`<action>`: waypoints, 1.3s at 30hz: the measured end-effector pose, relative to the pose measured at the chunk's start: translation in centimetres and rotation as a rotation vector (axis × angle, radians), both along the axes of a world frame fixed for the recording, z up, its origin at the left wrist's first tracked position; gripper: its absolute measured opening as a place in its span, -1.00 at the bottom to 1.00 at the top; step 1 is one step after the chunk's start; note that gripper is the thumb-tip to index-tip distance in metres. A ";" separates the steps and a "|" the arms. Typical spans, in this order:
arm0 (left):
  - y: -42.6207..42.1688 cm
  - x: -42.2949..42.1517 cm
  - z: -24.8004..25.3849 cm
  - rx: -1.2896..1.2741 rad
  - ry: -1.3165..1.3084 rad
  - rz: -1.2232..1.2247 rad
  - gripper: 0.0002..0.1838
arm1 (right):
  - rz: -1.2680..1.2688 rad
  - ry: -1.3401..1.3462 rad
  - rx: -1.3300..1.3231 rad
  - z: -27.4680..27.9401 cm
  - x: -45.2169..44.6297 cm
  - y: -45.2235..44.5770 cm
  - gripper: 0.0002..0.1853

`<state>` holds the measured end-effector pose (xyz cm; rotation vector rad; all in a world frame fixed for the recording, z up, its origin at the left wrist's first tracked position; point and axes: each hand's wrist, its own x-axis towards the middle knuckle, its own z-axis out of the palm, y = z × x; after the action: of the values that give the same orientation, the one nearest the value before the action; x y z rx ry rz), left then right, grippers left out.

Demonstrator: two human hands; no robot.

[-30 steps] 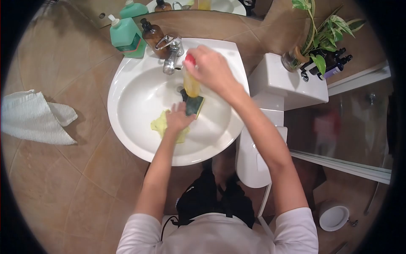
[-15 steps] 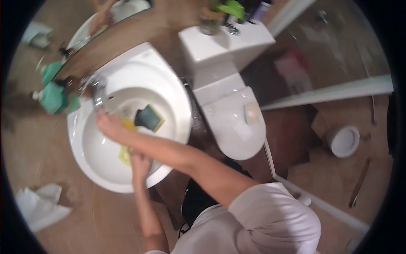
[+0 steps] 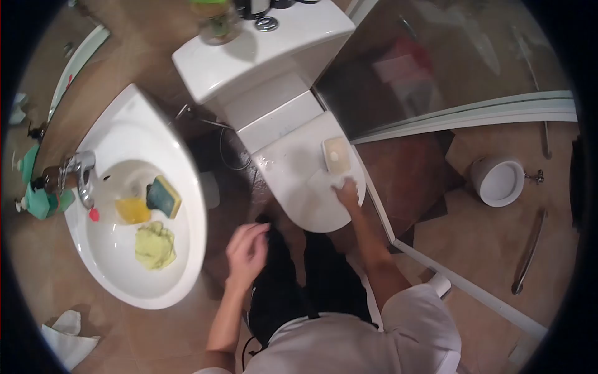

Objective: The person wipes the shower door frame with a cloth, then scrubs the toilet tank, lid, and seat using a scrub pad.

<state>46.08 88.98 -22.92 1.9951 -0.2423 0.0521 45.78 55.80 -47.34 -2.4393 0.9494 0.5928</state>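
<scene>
My right hand (image 3: 346,190), fingers spread, is at the closed toilet lid (image 3: 305,202), beside a thin white sheet (image 3: 319,190). Just above its fingertips lies a cream-coloured block (image 3: 337,156) with rounded corners; whether they touch is unclear. My left hand (image 3: 246,252) hangs between sink and toilet, loosely bent, with nothing visible in it. In the white sink (image 3: 115,271) lie a crumpled yellow-green cloth (image 3: 156,245), a yellow piece (image 3: 132,210) and a green-and-yellow scrub sponge (image 3: 164,197). A small red object (image 3: 94,215) is by the faucet (image 3: 85,177).
Left of the sink stand a green pump bottle (image 3: 38,201) and a brown bottle (image 3: 57,179). A glass jar (image 3: 218,28) stands on the toilet tank (image 3: 268,56). A glass shower screen (image 3: 423,68) borders the right side. A white cloth (image 3: 70,340) lies lower left.
Both hands have left the sink; the right moved from the faucet to the toilet lid. My left hand let go of the yellow-green cloth, now lying in the basin. The view shifted rightward.
</scene>
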 end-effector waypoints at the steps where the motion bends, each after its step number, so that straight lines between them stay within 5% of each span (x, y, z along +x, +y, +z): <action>1: -3.4 0.6 -2.1 -0.176 0.284 -0.011 -0.81 | 0.050 0.178 0.016 1.0 -0.7 0.5 -0.02; 4: -11.2 2.5 -13.2 -0.309 0.628 -0.016 -0.77 | 0.245 0.045 -0.136 -1.6 -3.1 2.5 0.13; 7: -17.7 5.6 -20.9 -0.159 0.770 -0.005 -0.57 | 0.323 -0.068 -0.209 -5.6 -4.3 3.1 0.17; 11: -23.4 8.0 -29.5 0.120 0.788 0.029 -0.42 | 0.262 -0.011 -0.193 -4.4 -3.8 2.7 0.15; 13: -24.0 8.5 -34.0 0.219 0.705 -0.001 -0.50 | 0.307 0.001 -0.173 -3.6 -4.3 1.7 0.13; 17: -24.6 11.0 -30.8 0.092 0.990 -0.052 -0.65 | 0.008 -0.028 0.284 -6.6 -8.0 -0.6 -0.09; 19: -24.9 11.1 -29.0 0.073 1.010 -0.015 -0.65 | -0.344 -0.161 0.873 -7.9 -10.3 -3.0 -0.37; 21: -26.0 11.6 -27.4 0.044 1.021 -0.006 -0.64 | -0.434 -0.224 0.680 -5.6 -11.4 -5.4 -0.57; 26: -25.8 11.8 -28.2 0.031 1.106 -0.056 -0.71 | -0.845 -0.168 0.844 -6.1 -13.6 -11.1 -0.52; 28: -24.6 11.0 -27.9 -0.035 1.149 -0.062 -0.71 | -1.203 -0.195 0.973 -6.8 -13.7 -11.3 -0.52; 33: -18.3 5.8 -23.2 -0.153 1.102 -0.077 -0.74 | -1.050 -0.189 1.029 -6.5 -13.1 -10.1 -0.52; 37: -11.6 1.3 -13.4 -0.305 1.118 0.009 -0.64 | -1.040 -0.054 0.770 -5.0 -10.8 -9.6 -0.50; 39: -7.7 0.2 -6.1 -0.439 1.101 0.033 -0.66 | -0.635 -0.109 0.602 -1.6 -7.1 -8.1 -0.58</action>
<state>46.32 81.25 -29.03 1.3448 0.4759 -0.8726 38.69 47.72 -48.98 -1.5160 1.2062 0.4227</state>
